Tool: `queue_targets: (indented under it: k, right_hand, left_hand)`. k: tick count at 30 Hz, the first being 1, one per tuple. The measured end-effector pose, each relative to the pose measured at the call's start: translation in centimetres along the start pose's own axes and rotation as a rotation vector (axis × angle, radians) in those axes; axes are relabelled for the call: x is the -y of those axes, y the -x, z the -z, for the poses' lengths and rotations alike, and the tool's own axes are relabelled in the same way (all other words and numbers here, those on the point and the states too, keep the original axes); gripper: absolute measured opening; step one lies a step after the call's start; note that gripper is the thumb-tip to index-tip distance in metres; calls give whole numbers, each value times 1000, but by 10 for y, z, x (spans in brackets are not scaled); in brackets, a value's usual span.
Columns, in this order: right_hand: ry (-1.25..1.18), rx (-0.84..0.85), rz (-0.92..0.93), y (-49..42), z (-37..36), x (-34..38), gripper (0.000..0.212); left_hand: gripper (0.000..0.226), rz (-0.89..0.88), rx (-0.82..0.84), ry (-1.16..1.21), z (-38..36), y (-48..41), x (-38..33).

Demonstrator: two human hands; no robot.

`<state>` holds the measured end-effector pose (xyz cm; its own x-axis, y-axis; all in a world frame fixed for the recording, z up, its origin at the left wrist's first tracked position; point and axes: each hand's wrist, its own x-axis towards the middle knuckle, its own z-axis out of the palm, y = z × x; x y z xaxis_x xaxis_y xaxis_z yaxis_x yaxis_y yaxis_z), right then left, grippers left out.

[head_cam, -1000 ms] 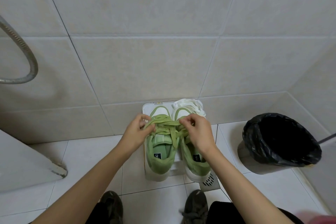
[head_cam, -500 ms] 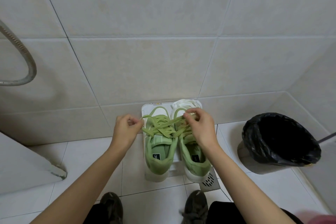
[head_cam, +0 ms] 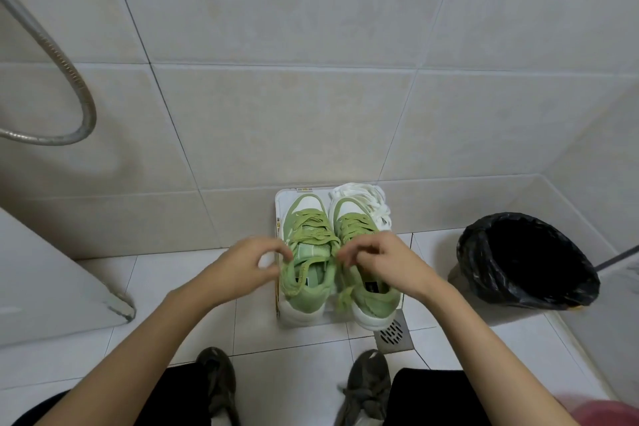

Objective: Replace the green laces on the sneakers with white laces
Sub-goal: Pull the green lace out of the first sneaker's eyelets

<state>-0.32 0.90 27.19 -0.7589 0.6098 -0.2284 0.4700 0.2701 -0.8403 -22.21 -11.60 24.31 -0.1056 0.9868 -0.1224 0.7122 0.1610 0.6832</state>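
left hand (head_cam: pixel 242 264) and right hand (head_cam: pixel 387 261) drew back, fingers (head_cam: pixel 347 254) pinching green laces (head_cam: pixel 313 235).

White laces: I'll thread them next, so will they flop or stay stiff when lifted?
Likely floppy: the white laces lie in a loose, looped heap. Probably light, being thin strands. Loops may snag, so they could lift as one clump.

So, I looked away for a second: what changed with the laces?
The left hand and right hand drew back toward the person; the green lace they had pulled taut now hangs slack, its ends apparently pinched. The sneakers, white laces and bin stayed put.
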Motion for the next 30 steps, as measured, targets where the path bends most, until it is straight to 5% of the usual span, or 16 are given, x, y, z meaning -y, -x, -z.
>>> queue_targets:
  k: [3, 7, 11, 16, 23, 30]
  right_hand:
    - [158, -273, -41, -33, -9, -3, 27]
    - [553, -229, -226, -67, -20, -19, 21]
    - [609, -211, -225, -78, -27, -25, 12]
    - [369, -248, -185, -72, -28, -27, 20]
    - [119, -383, -72, -62, -36, -25, 16]
    - [413, -412, -28, -61, -43, -24, 11]
  left_hand:
    - [10, 235, -227, 256, -8, -26, 5]
    - [14, 405, -205, 477, -24, -51, 18]
    - [19, 367, -166, 470, -31, -62, 20]
    - [16, 276, -123, 272, -26, -60, 20]
    - [11, 277, -218, 377, -24, -56, 17]
    - [15, 234, -138, 291, -33, -54, 18]
